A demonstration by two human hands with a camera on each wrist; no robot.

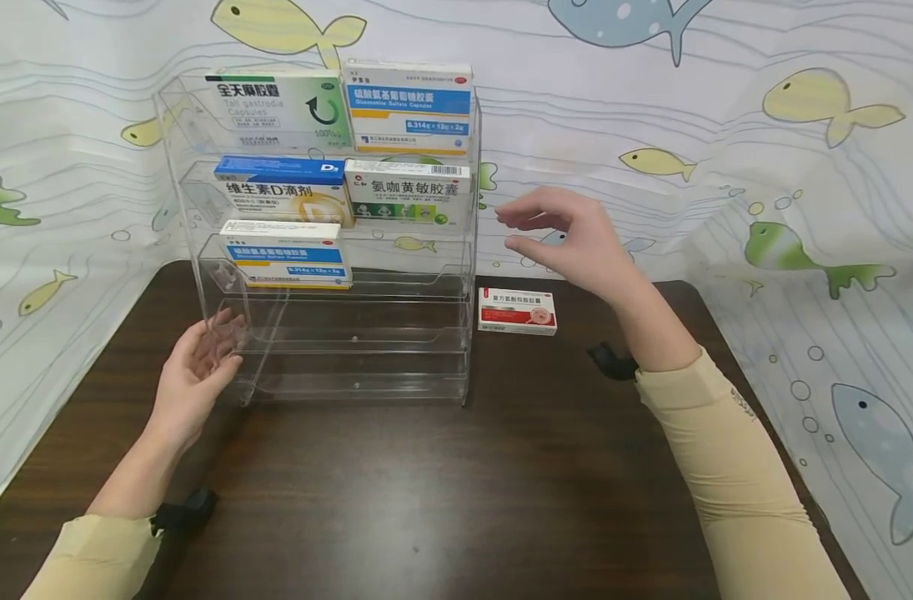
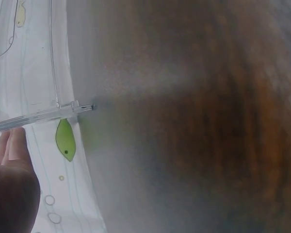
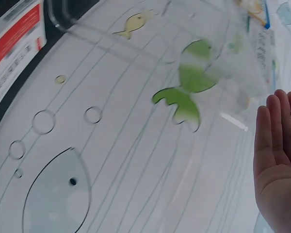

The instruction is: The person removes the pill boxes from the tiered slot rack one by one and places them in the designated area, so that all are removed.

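Note:
A clear acrylic display rack [image 1: 396, 387] with stepped shelves stands on the dark table. My left hand [image 1: 197, 371] grips the rack's left side panel [image 2: 39, 116], thumb on one face and fingers on the other. To the right of the rack, my right hand [image 1: 569, 237] hangs in the air with bent, relaxed fingers and holds nothing. Below it a red-and-white medicine box [image 1: 518, 312] lies on the table beside the rack. In the right wrist view, the palm [image 3: 281, 179] faces the camera, near the rack's blurred side.
On the top shelf are a green-and-white box [image 1: 279, 108] and a blue-and-white box [image 1: 409, 108]. Beneath them sit a vitamin D box [image 1: 283, 192] and a green-and-white capsule box [image 1: 407, 193]. Another blue-and-white box [image 1: 287, 254] occupies the third tier. A fish-patterned sheet [image 1: 696, 75] surrounds the table.

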